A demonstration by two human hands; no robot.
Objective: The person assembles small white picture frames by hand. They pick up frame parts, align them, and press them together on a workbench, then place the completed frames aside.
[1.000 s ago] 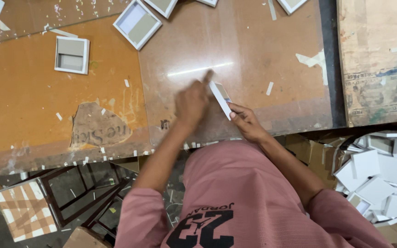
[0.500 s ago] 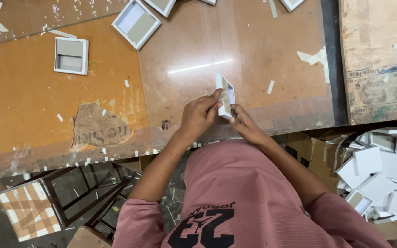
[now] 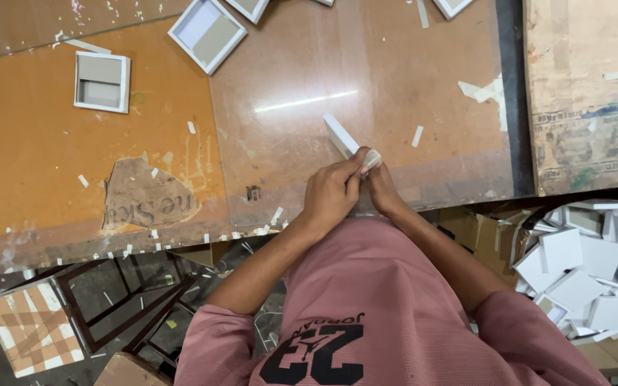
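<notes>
Both hands, left hand (image 3: 332, 194) and right hand (image 3: 380, 187), pinch a white cardboard piece (image 3: 342, 136) at the near edge of the counter (image 3: 287, 78); uneven pressing could crease it or let it slip floorward.

The small white box (image 3: 342, 137) was tilted on edge, pointing toward eleven o'clock, its near end pinched in my fingers.

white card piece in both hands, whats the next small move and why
Probably lower the white card piece flat onto the table: both hands pinch its near end at the table edge, and its far end pokes up and away, unsupported.
</notes>
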